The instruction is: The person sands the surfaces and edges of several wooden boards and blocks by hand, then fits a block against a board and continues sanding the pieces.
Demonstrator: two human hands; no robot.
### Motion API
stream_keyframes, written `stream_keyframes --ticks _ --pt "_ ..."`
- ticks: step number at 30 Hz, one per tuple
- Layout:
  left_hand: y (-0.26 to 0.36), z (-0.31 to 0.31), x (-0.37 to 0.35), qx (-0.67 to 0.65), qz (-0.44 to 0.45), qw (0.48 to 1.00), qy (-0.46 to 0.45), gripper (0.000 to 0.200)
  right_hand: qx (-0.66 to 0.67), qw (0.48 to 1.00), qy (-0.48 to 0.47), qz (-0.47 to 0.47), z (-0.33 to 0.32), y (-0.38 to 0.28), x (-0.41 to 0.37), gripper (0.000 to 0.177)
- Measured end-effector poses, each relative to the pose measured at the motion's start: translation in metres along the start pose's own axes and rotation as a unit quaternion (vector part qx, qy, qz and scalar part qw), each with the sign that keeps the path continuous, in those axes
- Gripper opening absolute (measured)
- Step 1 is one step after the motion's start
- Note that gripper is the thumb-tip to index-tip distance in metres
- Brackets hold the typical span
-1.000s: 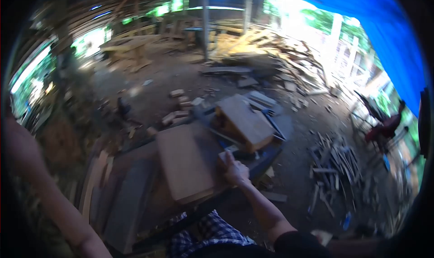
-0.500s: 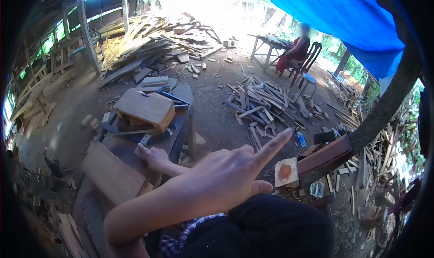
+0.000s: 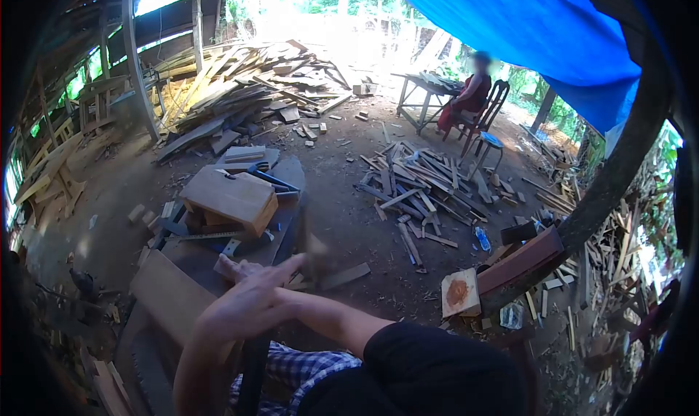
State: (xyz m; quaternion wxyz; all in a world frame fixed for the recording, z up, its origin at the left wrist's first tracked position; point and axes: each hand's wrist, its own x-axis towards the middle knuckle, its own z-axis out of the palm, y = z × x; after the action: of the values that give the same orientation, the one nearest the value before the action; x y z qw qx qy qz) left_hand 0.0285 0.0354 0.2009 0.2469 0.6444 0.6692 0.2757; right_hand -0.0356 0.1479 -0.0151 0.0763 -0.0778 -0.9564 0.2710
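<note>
My left hand point(image 3: 237, 310) is in front of my body, its fingers stretched out to the upper right and somewhat blurred. Behind it, my right arm crosses from the right, and my right hand point(image 3: 234, 268) shows only in part near the workbench edge. Whether its fingers hold anything is hidden. A flat wooden board point(image 3: 172, 293) lies on the dark workbench point(image 3: 291, 174) just left of both hands. Beyond them sits a wooden box-like piece point(image 3: 229, 191), with a steel ruler or saw blade point(image 3: 211, 235) in front of it. A dark-handled tool point(image 3: 273, 177) lies behind the box.
Offcuts point(image 3: 422, 175) are heaped on the dirt floor ahead, and a larger timber pile point(image 3: 240, 88) stands farther back. To the right are a reddish beam point(image 3: 520, 259) and a stained wood block point(image 3: 460, 292). A person point(image 3: 473, 92) sits at a far table point(image 3: 422, 92).
My left hand has swung from pointing far right back to the left, over my right hand. My right hand stays near the bench edge. The view has shifted slightly.
</note>
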Motion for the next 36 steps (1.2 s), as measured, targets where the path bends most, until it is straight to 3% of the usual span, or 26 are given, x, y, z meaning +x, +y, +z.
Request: stream_keyframes --ticks 3,4,5,7,9,10,11,13,16,24,26,30,31,34,36 --pt "-0.075 0.002 -0.036 0.003 -0.091 0.988 0.121 0.077 0.056 0.993 0.064 -0.079 0.043 0.025 0.015 0.082" --pt "-0.103 0.006 -0.048 0.002 -0.134 0.975 0.177 0.075 0.0 0.988 0.124 -0.089 0.051 0.028 0.017 0.084" --pt "-0.126 0.012 -0.061 0.006 -0.132 0.973 0.189 0.075 -0.027 0.995 0.082 -0.046 0.032 0.015 0.014 0.079" --pt "-0.167 0.028 -0.086 0.15 -0.348 0.867 0.324 0.073 -0.056 0.998 0.022 0.012 0.008 0.001 0.005 0.075" --pt "-0.211 0.05 -0.098 0.226 -0.397 0.827 0.328 0.072 -0.078 0.997 0.002 0.023 0.008 -0.002 0.006 0.078" --pt "-0.217 0.064 -0.11 0.297 -0.432 0.788 0.323 0.07 -0.075 0.995 -0.038 0.046 0.007 0.001 0.01 0.092" --pt "-0.227 0.077 -0.117 0.309 -0.427 0.787 0.322 0.068 -0.067 0.997 -0.017 0.041 0.01 0.004 0.01 0.091" --pt "-0.208 0.08 -0.114 0.314 -0.431 0.786 0.314 0.067 -0.089 0.996 0.001 0.008 0.02 0.013 0.014 0.092" --pt "-0.184 0.092 -0.116 0.312 -0.417 0.79 0.323 0.067 -0.136 0.987 -0.059 0.056 -0.004 -0.011 0.006 0.096" --pt "-0.142 0.116 -0.13 0.278 -0.446 0.785 0.328 0.07 -0.166 0.98 -0.094 0.054 -0.006 -0.005 0.013 0.105" --pt "-0.129 0.126 -0.166 0.191 -0.418 0.82 0.34 0.07 -0.153 0.979 -0.117 0.067 -0.012 -0.01 0.016 0.105" --pt "-0.116 0.132 -0.219 0.224 -0.542 0.691 0.422 0.087 -0.165 0.981 -0.092 0.037 -0.01 -0.012 0.013 0.105" --pt "-0.123 0.133 -0.237 0.245 -0.565 0.671 0.413 0.096 -0.158 0.983 -0.088 0.028 -0.013 -0.015 0.011 0.104" --pt "-0.129 0.128 -0.273 0.274 -0.66 0.595 0.367 0.1 -0.153 0.983 -0.087 0.049 -0.015 -0.028 0.01 0.106" --pt "-0.14 0.123 -0.29 0.27 -0.677 0.582 0.361 0.104 -0.164 0.983 -0.073 0.034 -0.012 -0.028 0.009 0.105"
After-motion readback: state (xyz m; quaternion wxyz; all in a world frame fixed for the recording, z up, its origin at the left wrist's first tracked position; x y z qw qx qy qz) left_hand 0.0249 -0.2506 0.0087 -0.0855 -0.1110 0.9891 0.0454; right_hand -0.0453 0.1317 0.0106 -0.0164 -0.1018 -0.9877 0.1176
